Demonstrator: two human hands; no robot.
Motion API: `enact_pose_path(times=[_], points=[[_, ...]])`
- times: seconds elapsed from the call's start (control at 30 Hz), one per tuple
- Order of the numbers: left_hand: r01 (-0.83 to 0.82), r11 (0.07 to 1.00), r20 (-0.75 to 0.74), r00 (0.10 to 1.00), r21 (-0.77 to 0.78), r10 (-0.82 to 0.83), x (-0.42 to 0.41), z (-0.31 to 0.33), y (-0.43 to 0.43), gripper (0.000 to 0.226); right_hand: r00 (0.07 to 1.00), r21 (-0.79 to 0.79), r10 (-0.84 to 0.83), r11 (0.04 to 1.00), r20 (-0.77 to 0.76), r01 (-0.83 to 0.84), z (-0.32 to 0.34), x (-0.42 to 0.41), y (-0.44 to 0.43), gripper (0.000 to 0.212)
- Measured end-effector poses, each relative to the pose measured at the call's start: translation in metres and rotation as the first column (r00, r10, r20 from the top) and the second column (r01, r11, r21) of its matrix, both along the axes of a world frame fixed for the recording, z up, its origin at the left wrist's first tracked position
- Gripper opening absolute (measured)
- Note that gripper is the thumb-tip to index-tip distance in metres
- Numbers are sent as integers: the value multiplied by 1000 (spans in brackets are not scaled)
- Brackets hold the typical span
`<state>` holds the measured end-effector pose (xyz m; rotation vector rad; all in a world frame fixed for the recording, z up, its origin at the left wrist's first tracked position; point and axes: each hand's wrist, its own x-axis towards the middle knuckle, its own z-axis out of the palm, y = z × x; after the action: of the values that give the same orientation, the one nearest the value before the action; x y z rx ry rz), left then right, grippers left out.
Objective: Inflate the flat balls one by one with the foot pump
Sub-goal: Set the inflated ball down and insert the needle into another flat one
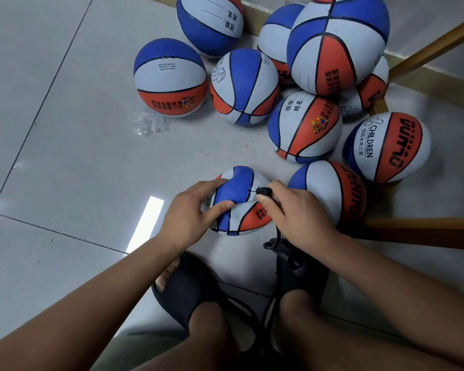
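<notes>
A flat, creased blue, white and orange ball (241, 194) lies on the tiled floor just ahead of my feet. My left hand (190, 212) grips its left side, thumb pressed into the blue panel. My right hand (292, 212) pinches the black hose nozzle (263, 190) against the ball's right side. The black hose (276, 236) runs down to the black foot pump (289, 263), which sits under my right foot.
Several round blue, white and orange balls (244, 87) crowd the floor ahead and to the right, one (330, 191) right beside my right hand. Wooden chair legs (423, 228) stand at the right. A crumpled clear plastic wrapper (148, 124) lies to the left.
</notes>
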<state>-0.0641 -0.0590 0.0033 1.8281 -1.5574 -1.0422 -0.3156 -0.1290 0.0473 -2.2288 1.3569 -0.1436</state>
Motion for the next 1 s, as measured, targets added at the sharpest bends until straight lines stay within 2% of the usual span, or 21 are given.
enact_pose_path(times=[0.17,0.23,0.37,0.6,1.0], points=[[-2,1000,7,1000,-1,2,-1,0,-1,48,981,191,-174,969,81,156,2,4,-3,35],[0,1000,4,1000,2,0,-1,0,-2,48,977,218,-192,962,97,167,3,3,-3,34],[-9,1000,1,1000,4,9,-1,0,0,48,986,143,-127,983,109,111,-1,-1,1,38],[-5,1000,3,1000,5,5,0,-2,1,48,1000,-12,15,1000,3,-15,-3,0,0,43],[-5,1000,-1,1000,4,5,-1,0,1,49,1000,27,-6,1000,19,6,-1,1,0,45]])
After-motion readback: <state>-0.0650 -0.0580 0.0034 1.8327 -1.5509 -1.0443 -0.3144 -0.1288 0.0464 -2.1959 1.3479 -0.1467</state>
